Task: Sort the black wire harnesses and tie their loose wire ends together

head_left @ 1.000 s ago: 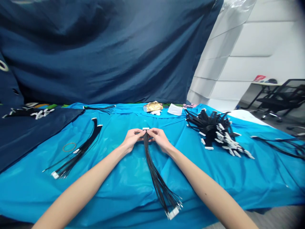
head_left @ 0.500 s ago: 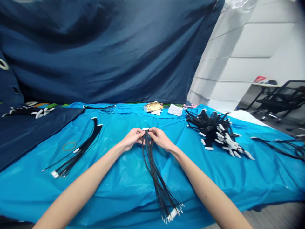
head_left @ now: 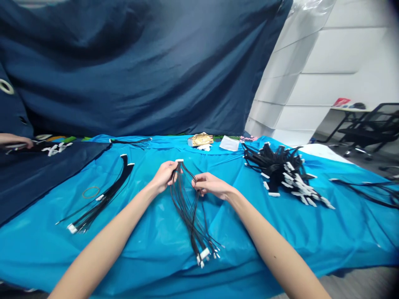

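Observation:
A black wire harness (head_left: 186, 209) hangs down over the blue sheet, its small white connector (head_left: 179, 160) uppermost and a larger white connector (head_left: 205, 253) among loose wire tips at the bottom. Just below the upper connector, my left hand (head_left: 166, 175) pinches the wires. To its right, my right hand (head_left: 209, 185) has its fingers closed on a few wires of the same harness, drawn apart from the rest. Another black harness (head_left: 107, 195) with white connectors lies on the left of the sheet.
On the right lies a large pile of black harnesses (head_left: 280, 166). More cables (head_left: 364, 189) rest at the far right. A rubber band (head_left: 91, 192), a gold packet (head_left: 201, 140) and a white packet (head_left: 229, 143) are on the blue sheet (head_left: 140, 249). Another person's hand (head_left: 23, 141) reaches in at far left.
My left hand has moved slightly left and up with the connector. My right hand has left the connector, moving down and right with some wires. Another person's hand has appeared at far left.

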Demonstrator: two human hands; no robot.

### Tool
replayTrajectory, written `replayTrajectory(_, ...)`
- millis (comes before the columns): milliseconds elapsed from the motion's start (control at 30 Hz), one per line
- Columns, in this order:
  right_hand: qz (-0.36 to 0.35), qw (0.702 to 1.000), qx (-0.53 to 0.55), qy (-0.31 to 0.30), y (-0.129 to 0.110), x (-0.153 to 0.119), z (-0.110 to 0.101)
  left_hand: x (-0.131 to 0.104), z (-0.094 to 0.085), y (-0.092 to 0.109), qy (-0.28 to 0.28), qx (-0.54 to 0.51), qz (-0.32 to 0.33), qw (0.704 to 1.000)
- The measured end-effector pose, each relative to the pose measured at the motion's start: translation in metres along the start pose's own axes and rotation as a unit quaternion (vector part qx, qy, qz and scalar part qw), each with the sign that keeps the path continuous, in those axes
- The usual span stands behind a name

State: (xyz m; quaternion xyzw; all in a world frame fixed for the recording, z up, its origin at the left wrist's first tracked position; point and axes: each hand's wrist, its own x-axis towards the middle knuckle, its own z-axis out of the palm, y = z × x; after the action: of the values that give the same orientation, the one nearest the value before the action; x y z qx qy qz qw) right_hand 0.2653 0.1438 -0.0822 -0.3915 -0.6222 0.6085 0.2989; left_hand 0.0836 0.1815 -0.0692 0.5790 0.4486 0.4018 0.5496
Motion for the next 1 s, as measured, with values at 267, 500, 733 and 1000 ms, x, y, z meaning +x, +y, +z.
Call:
replayTrajectory(267, 0.012, 0.975, -0.2, 0.094, -0.007, -0.009, -0.015, 0.008, -0.028, 0.006, 0.007, -0.051, -0.098, 0.994)
replayTrajectory(500, -0.036, 0.955, -0.253, 0.149, 0.003, 0.0, -0.014, 0.01, -0.029, -0.001, -0.003, -0.134, -0.065, 0.989)
replayTrajectory(733, -0.039, 0.994, -0.011, 0.099, -0.007, -0.006, -0.007, -0.003, -0.036, 0.01, -0.155, -0.172, 0.008, 0.973)
replayTrajectory(1000, -0.01, 0.997, -0.069, 0.028, -0.007, -0.01, -0.005, 0.001, -0.021, 0.001, -0.05, -0.081, 0.047, 0.994)
